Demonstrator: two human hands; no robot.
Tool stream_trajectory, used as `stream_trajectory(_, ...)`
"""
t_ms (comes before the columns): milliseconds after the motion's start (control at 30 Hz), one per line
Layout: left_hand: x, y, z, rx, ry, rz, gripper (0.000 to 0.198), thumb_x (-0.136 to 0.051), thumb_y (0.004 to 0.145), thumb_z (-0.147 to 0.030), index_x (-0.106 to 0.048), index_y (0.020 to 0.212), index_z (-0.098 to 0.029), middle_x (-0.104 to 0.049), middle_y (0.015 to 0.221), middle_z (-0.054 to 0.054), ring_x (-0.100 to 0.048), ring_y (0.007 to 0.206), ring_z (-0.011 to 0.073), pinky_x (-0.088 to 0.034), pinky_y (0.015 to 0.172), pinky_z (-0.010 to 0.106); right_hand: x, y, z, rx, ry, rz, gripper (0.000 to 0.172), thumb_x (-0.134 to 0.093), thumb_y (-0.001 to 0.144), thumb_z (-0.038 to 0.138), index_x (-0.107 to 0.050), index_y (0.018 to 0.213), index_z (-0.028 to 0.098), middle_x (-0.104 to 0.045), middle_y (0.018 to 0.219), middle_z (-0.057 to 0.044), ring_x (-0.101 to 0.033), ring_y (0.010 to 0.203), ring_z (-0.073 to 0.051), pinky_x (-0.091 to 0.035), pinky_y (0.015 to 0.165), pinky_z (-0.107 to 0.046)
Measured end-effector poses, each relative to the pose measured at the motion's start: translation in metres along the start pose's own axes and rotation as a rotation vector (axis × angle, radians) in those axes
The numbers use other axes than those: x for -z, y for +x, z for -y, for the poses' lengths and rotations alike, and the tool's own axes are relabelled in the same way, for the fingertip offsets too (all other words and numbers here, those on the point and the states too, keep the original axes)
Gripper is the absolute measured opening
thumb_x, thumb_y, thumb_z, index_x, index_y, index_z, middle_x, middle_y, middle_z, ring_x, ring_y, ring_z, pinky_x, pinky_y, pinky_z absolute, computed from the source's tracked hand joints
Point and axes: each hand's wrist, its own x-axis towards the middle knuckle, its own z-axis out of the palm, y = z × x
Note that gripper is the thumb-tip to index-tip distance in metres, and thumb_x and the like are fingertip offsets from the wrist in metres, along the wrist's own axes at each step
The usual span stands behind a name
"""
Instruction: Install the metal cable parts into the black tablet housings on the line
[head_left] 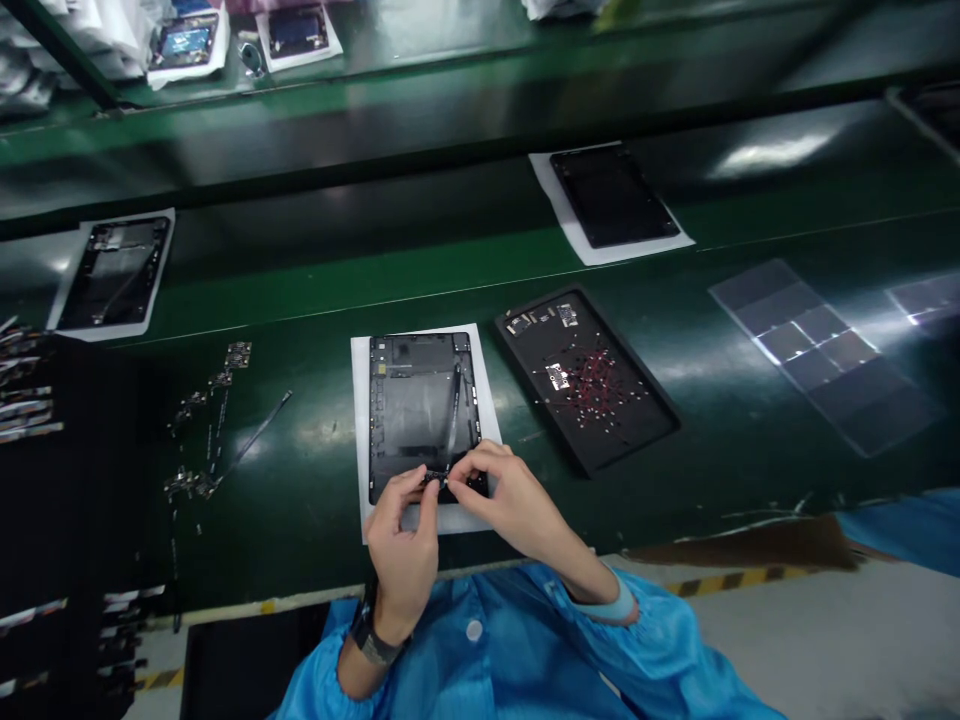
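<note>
A black tablet back housing lies on a white sheet in front of me. Over its lower edge, my left hand pinches a small circuit board between thumb and fingers. My right hand comes from the other side, its thumb and fingertips closed on the right end of the same board. A dark flat ribbon cable runs up from near the fingertips along the housing's right part. Where the cable's lower end meets the board is hidden by the fingers.
To the right sits a black tray with red-wired small parts. Small boards with flex cables lie at left, beside a black surface bearing cable strips. Farther back are another housing and a housing with parts.
</note>
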Motion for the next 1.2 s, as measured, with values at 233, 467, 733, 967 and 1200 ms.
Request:
stream_trajectory(233, 0.003, 0.009, -0.002, 0.149, -0.139, 0.078, 0.020, -0.073, 0.082, -0.027, -0.075, 0.099, -0.017, -0.076, 0.089, 0.007, -0.073, 0.074, 0.0168, -0.062, 0.070, 0.026, 0.003, 0.000, -0.001, -0.002, 0.038, 0.005, 0.011, -0.065, 0.084, 0.020, -0.069, 0.074, 0.022, -0.066, 0.077, -0.002, -0.060, 0.081, -0.020, -0.045, 0.080, -0.034)
stream_trajectory(467, 0.004, 0.014, -0.005, 0.150, -0.148, 0.181, 0.025, -0.071, 0.084, -0.027, -0.075, 0.105, -0.016, -0.075, 0.098, 0.009, -0.073, 0.076, 0.0178, -0.063, 0.070, 0.028, 0.005, 0.001, -0.001, 0.015, 0.129, -0.028, 0.021, -0.058, 0.092, 0.028, -0.070, 0.076, 0.021, -0.069, 0.076, -0.003, -0.061, 0.079, -0.021, -0.045, 0.077, -0.034)
stream_trajectory(733, -0.001, 0.010, -0.004, -0.151, 0.147, 0.118, 0.028, -0.068, 0.083, -0.019, -0.074, 0.110, -0.018, -0.074, 0.106, 0.010, -0.073, 0.081, 0.0192, -0.063, 0.075, 0.032, -0.007, -0.002, -0.006, 0.005, 0.135, -0.144, 0.025, -0.062, 0.091, 0.035, -0.069, 0.072, 0.021, -0.066, 0.072, -0.003, -0.060, 0.075, -0.021, -0.046, 0.076, -0.035)
stream_trajectory(967, 0.001, 0.013, -0.005, -0.279, 0.173, 0.140, 0.030, -0.066, 0.084, -0.014, -0.072, 0.113, -0.017, -0.074, 0.104, 0.009, -0.071, 0.073, 0.0155, -0.062, 0.072, 0.028, -0.006, -0.003, -0.006, -0.006, 0.174, -0.136, 0.024, -0.061, 0.090, 0.034, -0.068, 0.071, 0.021, -0.066, 0.073, -0.003, -0.060, 0.077, -0.021, -0.044, 0.077, -0.036)
stream_trajectory(1200, -0.004, 0.010, -0.004, -0.301, 0.179, 0.087, 0.029, -0.064, 0.084, -0.014, -0.071, 0.112, -0.017, -0.074, 0.100, 0.009, -0.071, 0.073, 0.0157, -0.062, 0.071, 0.028, -0.007, -0.003, -0.006, 0.007, 0.166, -0.141, 0.024, -0.062, 0.091, 0.034, -0.068, 0.072, 0.022, -0.066, 0.072, -0.003, -0.060, 0.075, -0.021, -0.044, 0.078, -0.036)
